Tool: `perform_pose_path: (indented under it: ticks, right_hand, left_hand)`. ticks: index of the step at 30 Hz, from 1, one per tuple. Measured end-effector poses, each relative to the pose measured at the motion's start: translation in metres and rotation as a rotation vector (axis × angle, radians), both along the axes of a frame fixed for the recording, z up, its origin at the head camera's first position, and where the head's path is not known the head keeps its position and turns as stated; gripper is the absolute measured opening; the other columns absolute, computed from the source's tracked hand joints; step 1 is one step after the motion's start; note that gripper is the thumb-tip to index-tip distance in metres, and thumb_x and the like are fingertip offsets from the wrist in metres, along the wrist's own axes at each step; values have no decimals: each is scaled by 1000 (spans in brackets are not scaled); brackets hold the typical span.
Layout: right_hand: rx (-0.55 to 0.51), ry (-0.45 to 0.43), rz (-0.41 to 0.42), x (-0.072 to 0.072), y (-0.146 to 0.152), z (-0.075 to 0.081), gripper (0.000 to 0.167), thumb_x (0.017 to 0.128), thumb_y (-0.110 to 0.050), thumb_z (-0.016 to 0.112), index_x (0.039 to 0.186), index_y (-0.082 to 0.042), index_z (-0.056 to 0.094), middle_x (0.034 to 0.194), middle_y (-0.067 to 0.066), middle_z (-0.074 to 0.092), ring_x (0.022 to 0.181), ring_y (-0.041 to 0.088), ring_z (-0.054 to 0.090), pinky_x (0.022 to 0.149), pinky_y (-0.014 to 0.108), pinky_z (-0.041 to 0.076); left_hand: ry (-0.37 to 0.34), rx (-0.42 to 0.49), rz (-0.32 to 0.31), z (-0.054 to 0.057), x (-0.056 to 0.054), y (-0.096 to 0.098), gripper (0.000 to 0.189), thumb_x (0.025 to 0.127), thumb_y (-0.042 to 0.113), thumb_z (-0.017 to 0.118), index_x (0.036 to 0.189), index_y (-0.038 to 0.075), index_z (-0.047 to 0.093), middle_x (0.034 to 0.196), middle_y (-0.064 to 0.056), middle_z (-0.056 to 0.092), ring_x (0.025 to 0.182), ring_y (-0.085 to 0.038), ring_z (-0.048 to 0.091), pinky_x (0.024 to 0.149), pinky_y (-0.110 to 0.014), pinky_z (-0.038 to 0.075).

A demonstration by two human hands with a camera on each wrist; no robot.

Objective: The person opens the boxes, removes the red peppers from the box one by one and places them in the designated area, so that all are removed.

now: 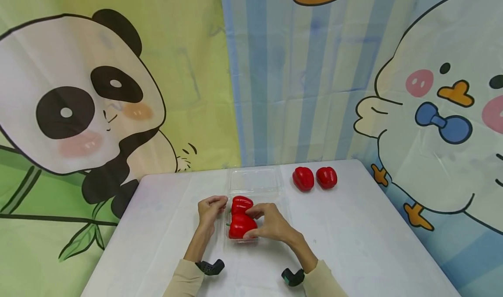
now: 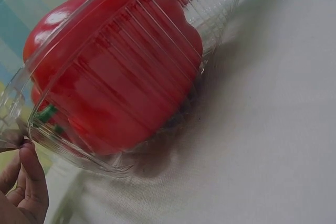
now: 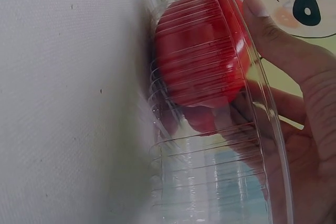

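Note:
Two red bell peppers lie in a clear plastic container (image 1: 251, 241) with its lid (image 1: 255, 181) folded back. My right hand (image 1: 273, 223) reaches over the container's right side and grips the nearer bell pepper (image 1: 241, 227), thumb on its near side and fingers on its far side. Behind it is the other bell pepper (image 1: 241, 204). At the container's left side, my left hand (image 1: 210, 210) pinches the rim between thumb and fingers. The left wrist view shows this pinch next to a green stem (image 2: 46, 114). Through the ribbed wall, the right wrist view shows the pepper (image 3: 202, 51) under my thumb (image 3: 257, 9).
Two more red bell peppers, one on the left (image 1: 303, 178) and one on the right (image 1: 326, 177), sit on the white table (image 1: 353, 244) at the back right. A cartoon-printed curtain (image 1: 267, 70) hangs behind the table.

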State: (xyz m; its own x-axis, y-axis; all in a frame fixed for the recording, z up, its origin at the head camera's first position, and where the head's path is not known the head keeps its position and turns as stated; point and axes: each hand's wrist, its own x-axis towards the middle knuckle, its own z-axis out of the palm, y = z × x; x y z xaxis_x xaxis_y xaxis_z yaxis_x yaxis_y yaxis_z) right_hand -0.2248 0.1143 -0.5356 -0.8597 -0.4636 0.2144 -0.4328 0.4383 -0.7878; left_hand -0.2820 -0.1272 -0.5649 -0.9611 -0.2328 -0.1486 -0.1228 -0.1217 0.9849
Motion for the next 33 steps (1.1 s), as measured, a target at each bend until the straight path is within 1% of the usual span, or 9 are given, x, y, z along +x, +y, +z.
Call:
perform_pose_path:
  ticks: [5,10,13,20,24,27,33]
  right_hand:
    - [28,7,4,0,-2,1,65,77,-37,101,131,-9,79,121,3,82,102,11,72,90,41,68]
    - [38,-1,12,1,-3,2,66,77,-37,101,132,-8,78,121,4,82,101,12,72,90,42,68]
    - [37,-2,10,2,-3,2,66,77,-37,101,132,-8,78,121,4,82,101,13,72,90,43,68]
    - [45,-11,-8,1,-5,0,63,78,-35,101,130,-9,78,119,4,82,98,11,72,89,40,68]
    - [32,-30,-4,0,-5,-1,61,78,-34,101,130,-10,78,118,4,83,99,12,73,90,42,68]
    - [23,-31,-2,0,-6,-2,61,78,-32,100,130,-9,78,118,5,83,99,15,74,91,45,68]
    - [11,-23,-2,0,-6,-1,60,79,-30,99,130,-6,77,119,8,83,100,20,76,91,49,68]
  left_hand:
    - [-3,-12,1,0,-2,0,23,95,8,83,110,-9,80,79,2,79,68,-7,69,63,-19,61]
    - [-3,-17,4,0,-1,0,23,96,8,82,110,-10,80,84,-6,81,67,-7,68,62,-19,60]
    - [1,-14,5,-1,-1,0,23,96,8,82,110,-11,80,86,-9,82,67,-7,68,62,-19,60]
    - [6,-2,4,0,1,0,22,96,8,82,109,-10,80,82,-4,80,67,-8,69,62,-19,61]
    - [-6,-5,4,1,2,0,22,96,8,82,109,-10,80,85,-7,82,68,-8,69,63,-19,61]
    - [-2,-7,0,1,3,0,23,96,9,82,110,-10,80,89,-10,82,68,-8,69,63,-18,61]
    - [10,6,-7,3,3,0,23,96,8,82,109,-10,80,87,-9,82,68,-7,69,63,-19,61]
